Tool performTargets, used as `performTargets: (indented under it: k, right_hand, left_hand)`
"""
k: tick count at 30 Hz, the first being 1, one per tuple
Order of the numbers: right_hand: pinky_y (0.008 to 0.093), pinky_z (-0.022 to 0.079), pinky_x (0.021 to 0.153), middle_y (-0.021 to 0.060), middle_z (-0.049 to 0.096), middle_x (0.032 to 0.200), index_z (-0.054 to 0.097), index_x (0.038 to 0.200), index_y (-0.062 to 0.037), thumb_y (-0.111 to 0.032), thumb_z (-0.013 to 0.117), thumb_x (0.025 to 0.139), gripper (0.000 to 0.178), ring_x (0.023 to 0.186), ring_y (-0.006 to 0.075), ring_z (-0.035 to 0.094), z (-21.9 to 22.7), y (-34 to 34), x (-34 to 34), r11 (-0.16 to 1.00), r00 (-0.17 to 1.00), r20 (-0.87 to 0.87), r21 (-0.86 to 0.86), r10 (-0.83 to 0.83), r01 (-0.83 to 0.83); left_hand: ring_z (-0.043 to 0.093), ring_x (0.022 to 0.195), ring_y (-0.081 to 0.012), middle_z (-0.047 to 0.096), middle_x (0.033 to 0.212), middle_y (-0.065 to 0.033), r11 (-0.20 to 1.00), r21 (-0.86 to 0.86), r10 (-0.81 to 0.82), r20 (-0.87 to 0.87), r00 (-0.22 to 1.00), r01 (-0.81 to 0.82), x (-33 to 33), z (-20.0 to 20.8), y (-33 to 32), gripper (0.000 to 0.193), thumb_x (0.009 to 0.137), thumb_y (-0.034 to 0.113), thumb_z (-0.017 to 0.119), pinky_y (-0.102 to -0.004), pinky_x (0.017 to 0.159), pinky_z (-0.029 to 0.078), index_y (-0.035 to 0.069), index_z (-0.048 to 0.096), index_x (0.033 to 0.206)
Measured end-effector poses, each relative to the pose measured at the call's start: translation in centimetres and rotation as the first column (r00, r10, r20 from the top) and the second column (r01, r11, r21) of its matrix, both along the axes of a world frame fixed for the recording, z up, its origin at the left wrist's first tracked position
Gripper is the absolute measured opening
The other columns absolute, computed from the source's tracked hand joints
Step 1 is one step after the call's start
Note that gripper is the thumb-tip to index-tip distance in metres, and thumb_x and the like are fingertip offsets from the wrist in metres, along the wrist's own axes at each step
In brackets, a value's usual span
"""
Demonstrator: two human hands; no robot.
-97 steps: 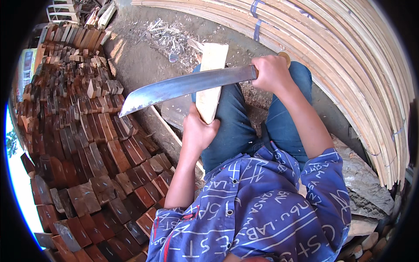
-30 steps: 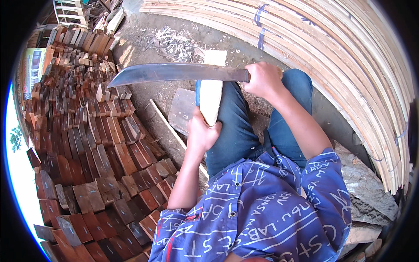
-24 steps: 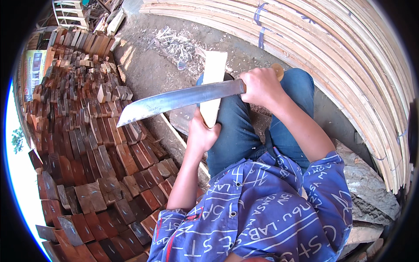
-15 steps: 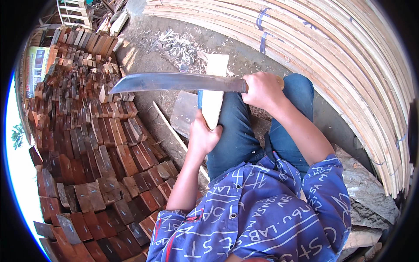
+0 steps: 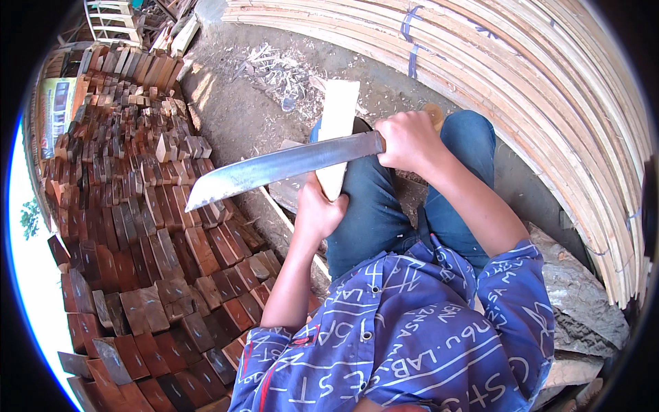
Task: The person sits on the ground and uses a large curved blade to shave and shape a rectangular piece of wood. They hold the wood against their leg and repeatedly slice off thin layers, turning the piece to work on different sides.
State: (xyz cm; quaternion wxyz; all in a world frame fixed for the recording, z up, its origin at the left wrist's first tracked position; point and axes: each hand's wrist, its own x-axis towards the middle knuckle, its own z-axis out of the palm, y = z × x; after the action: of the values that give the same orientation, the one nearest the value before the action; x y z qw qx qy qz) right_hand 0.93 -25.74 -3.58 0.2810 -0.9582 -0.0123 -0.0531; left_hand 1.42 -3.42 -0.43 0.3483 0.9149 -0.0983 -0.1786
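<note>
My right hand [image 5: 410,141] is closed round the handle of a machete [image 5: 281,167]. The long, broad steel blade points left and slightly toward me, crossing in front of a pale piece of wood [image 5: 340,106]. My left hand [image 5: 320,213] grips the near end of that wood, beside my left thigh, and the wood's far end tilts up and away. Part of the wood is hidden behind the blade; whether the edge touches it I cannot tell. Most of the handle is covered by my fingers.
Many reddish-brown wood blocks [image 5: 147,309] are stacked along the left. Long pale wood strips [image 5: 473,48], tied in bundles, lie at the far right. Wood shavings [image 5: 281,75] litter the ground ahead. Rough slabs [image 5: 576,302] lie beside me at the right. My knees are bent close by.
The machete's tip has swung down toward me, so the blade now slants and crosses lower on the wood. My right hand has shifted slightly left; my left hand keeps its hold.
</note>
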Motion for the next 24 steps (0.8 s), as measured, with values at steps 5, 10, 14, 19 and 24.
performTargets:
  k: [5,10,14,19,24]
  right_hand:
    - [0.0453,0.054,0.065,0.0177,0.067,0.068,0.069,0.075,-0.0058,-0.016,0.066,0.064,0.016,0.068,0.0356,0.067,-0.8,-4.4,2.4,0.981,0.976,-0.111,0.033,-0.186,0.191]
    - [0.0456,0.054,0.067,0.0185,0.067,0.070,0.069,0.076,-0.0041,-0.018,0.066,0.063,0.019,0.069,0.0362,0.068,-0.1,-2.2,0.9,0.993,0.994,0.005,0.043,-0.107,0.106]
    - [0.0438,0.056,0.065,0.0187,0.067,0.069,0.069,0.072,-0.0049,-0.018,0.067,0.062,0.017,0.068,0.0345,0.069,0.3,-0.7,0.7,0.999,0.999,0.036,-0.038,0.023,-0.022]
    - [0.0445,0.056,0.069,0.0204,0.068,0.072,0.071,0.076,-0.0030,-0.020,0.068,0.065,0.020,0.071,0.0363,0.069,0.0,-3.7,3.0,0.963,0.960,-0.139,0.076,-0.245,0.257]
    - [0.0458,0.055,0.070,0.0206,0.068,0.073,0.071,0.077,-0.0032,-0.020,0.068,0.064,0.021,0.072,0.0371,0.069,0.3,-2.1,1.1,0.991,0.991,-0.064,0.065,-0.115,0.119]
  left_hand:
    - [0.065,0.096,-0.0465,0.065,0.093,-0.0350,0.994,0.110,0.024,-0.051,0.998,-0.018,0.3,0.8,-0.7,0.047,0.069,0.010,0.062,-0.0452,0.085,0.052,-0.013,0.051,0.109]
    - [0.064,0.101,-0.0467,0.064,0.096,-0.0358,0.999,0.039,-0.020,0.018,1.000,0.020,0.0,-0.1,0.1,0.047,0.069,0.011,0.062,-0.0455,0.088,0.051,-0.012,0.051,0.108]
    - [0.064,0.102,-0.0446,0.065,0.098,-0.0348,0.995,-0.079,-0.057,-0.055,0.997,0.053,0.3,0.3,0.2,0.049,0.068,0.010,0.063,-0.0451,0.089,0.050,-0.011,0.051,0.111]
    - [0.064,0.097,-0.0480,0.065,0.094,-0.0358,0.981,0.193,0.040,-0.070,0.997,-0.026,0.9,2.0,-1.7,0.051,0.068,0.012,0.063,-0.0460,0.087,0.051,-0.013,0.051,0.111]
    - [0.065,0.095,-0.0479,0.064,0.092,-0.0363,0.999,0.021,-0.033,0.042,0.999,0.032,0.5,-0.3,0.2,0.050,0.069,0.012,0.063,-0.0455,0.084,0.052,-0.014,0.051,0.110]
